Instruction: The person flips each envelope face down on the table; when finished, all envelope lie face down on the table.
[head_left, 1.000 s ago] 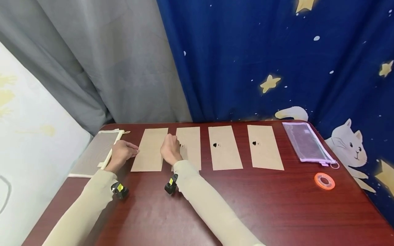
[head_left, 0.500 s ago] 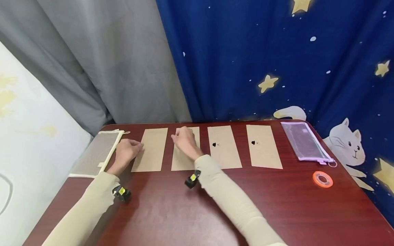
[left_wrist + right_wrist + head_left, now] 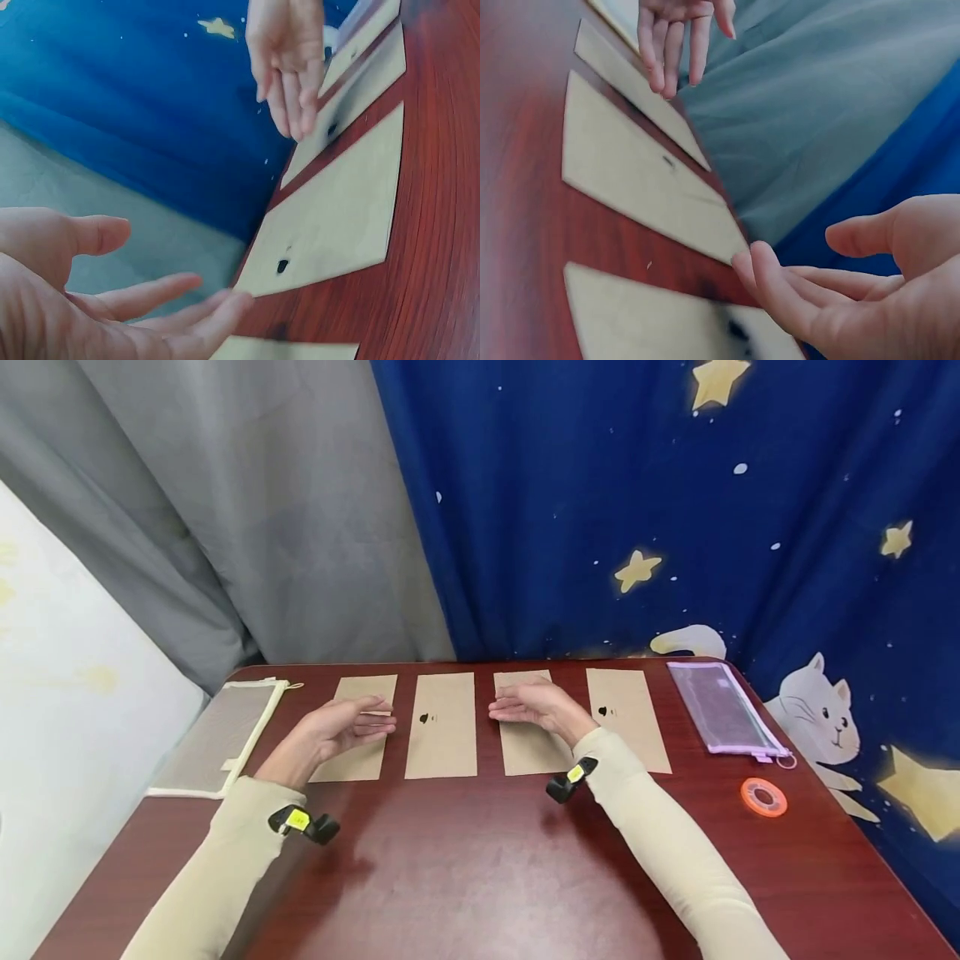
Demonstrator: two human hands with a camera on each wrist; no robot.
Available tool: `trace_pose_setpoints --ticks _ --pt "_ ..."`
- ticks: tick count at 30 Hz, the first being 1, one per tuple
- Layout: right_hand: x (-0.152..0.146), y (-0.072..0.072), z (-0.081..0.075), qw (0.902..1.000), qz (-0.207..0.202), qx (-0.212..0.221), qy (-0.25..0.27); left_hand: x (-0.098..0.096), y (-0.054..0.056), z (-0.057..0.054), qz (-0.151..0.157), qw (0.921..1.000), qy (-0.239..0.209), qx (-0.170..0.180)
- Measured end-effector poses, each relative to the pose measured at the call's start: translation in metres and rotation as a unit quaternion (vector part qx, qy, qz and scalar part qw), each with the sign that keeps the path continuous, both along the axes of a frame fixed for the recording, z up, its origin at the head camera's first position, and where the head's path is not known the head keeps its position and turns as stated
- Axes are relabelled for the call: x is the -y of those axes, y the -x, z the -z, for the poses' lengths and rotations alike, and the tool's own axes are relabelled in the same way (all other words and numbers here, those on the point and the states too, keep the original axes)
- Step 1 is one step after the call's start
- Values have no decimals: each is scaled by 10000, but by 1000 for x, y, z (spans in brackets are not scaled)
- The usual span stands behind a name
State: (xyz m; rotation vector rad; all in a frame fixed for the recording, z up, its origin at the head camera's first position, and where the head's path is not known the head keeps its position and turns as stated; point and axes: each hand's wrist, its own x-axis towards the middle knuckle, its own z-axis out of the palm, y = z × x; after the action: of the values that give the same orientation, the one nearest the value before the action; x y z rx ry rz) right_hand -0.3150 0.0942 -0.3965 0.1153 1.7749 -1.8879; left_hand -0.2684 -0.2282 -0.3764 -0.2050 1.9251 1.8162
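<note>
We have four sheets (image 3: 441, 752) laid along the table's (image 3: 450, 860) far edge. Left hand (image 3: 334, 732) and right hand (image 3: 543, 703), empty, relaxed, may hide what's left.

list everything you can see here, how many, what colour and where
papers: 4, tan, in a row along the table's far side; at least three bear a dark print
cream pouch: 1, cream-edged mesh, left of the row
purple pouch: 1, purple, right of the row
ring: 1, orange, on the near side of the purple pouch
table: 1, red-brown, under all these
grey curtain: 1, grey, behind, left
blue curtain: 1, blue with yellow stars and a white cat, behind, right
white surface: 1, white with faint yellow patches, far left
wrist cameras: 2, black, left and right wrists
sleeves: 2, cream, left and right arms
left hand: 1, over the leftmost paper
right hand: 1, over the third paper from left
</note>
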Motion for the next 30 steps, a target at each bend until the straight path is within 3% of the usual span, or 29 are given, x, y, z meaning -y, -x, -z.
trace_pose_setpoints --ticks 6,10,16,21,26,30 --pt "2 -2 12 9951 -249 645 710 -10 10 6 -347 9993 57 119" --pt "7 -2 16 9925 -172 856 859 -16 15 11 -289 9988 349 171" --pt "14 -3 14 9938 -143 821 740 -28 18 13 -315 9965 744 215" --pt "20 -2 16 9957 -343 720 477 -37 21 15 -332 9959 769 354" --pt "29 -5 10 9968 -248 694 295 -37 24 12 -282 9971 614 364" --pt "29 -5 6 9971 -301 644 263 -35 27 7 -10 9980 562 278"
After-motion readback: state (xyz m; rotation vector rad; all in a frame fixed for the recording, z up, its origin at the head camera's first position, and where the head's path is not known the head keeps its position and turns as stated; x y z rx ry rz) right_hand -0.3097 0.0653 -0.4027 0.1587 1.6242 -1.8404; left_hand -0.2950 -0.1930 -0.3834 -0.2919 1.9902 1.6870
